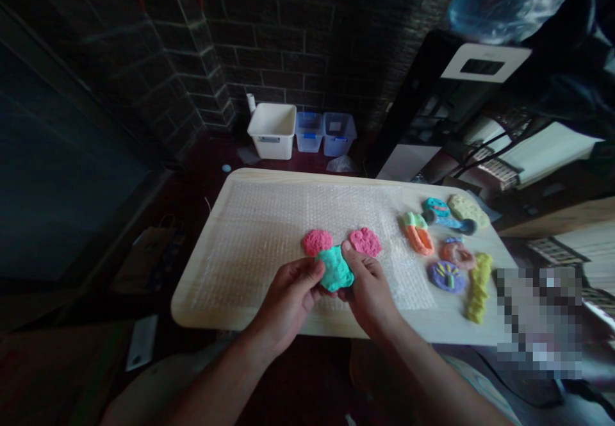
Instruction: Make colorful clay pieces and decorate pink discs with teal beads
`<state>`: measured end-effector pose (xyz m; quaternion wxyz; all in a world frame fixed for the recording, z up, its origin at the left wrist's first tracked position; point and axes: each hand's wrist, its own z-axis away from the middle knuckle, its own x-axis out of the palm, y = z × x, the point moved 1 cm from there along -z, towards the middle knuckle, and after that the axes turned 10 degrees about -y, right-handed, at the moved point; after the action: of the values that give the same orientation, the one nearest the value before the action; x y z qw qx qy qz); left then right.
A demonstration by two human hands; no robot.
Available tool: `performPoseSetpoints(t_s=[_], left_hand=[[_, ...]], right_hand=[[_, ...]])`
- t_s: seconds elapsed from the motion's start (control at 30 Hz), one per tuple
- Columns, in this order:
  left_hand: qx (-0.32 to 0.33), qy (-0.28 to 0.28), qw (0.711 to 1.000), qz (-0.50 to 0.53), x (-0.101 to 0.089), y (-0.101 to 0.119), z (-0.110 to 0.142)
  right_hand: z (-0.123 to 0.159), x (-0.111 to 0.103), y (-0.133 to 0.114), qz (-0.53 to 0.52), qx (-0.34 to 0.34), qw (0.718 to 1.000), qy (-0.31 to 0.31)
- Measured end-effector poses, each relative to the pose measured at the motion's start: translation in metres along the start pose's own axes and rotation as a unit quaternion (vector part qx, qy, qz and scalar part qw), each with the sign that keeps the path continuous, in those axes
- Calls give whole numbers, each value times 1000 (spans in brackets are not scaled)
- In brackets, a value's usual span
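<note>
A flattened lump of turquoise modelling clay (336,268) is held between my two hands above the near part of the table. My left hand (293,291) grips its left edge, thumb on top and fingers underneath. On the right edge, my right hand (369,285) pinches it the same way, thumb uppermost. Just beyond the turquoise lump lie two bumpy pink clay pieces, one on the left (317,241) and one on the right (366,242). Both rest on a sheet of bubble wrap (250,240).
The light wooden table (192,311) carries several clay shapes at its right end, among them a yellow strip (479,288), a purple disc (446,277) and an orange-green piece (420,239). Behind it on the floor stand a white basket (276,147) and two clear bins. A water dispenser (408,157) rises at back right.
</note>
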<state>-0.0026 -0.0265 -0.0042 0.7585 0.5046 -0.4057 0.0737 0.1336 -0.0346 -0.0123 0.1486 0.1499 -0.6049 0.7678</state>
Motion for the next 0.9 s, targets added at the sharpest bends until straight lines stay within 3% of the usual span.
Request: performPoseSetpoints(t_s=[0.17, 0.3, 0.4, 0.5, 0.63, 0.73, 0.83, 0.9], left_hand=[[48, 70, 983, -165, -10, -2, -5], [44, 52, 966, -249, -12, -5, -5], [21, 19, 980, -199, -6, -8, -3], [0, 4, 998, -69, 2, -9, -2], [-13, 20, 999, 42, 10, -11, -1], [-4, 39, 999, 0, 8, -12, 1], [4, 45, 993, -107, 3, -10, 0], [24, 66, 991, -118, -1, -5, -2]], right_hand=[[1, -9, -5, 75, -49, 996, 14], [-1, -7, -6, 79, -45, 995, 51], [-3, -2, -4, 84, -31, 994, 56], [-5, 3, -1, 61, -24, 996, 62], [-5, 3, 0, 29, -22, 995, 96], [-3, 0, 1, 78, -28, 992, 95], [-1, -3, 2, 104, -14, 994, 40], [-1, -4, 1, 85, -16, 996, -11]])
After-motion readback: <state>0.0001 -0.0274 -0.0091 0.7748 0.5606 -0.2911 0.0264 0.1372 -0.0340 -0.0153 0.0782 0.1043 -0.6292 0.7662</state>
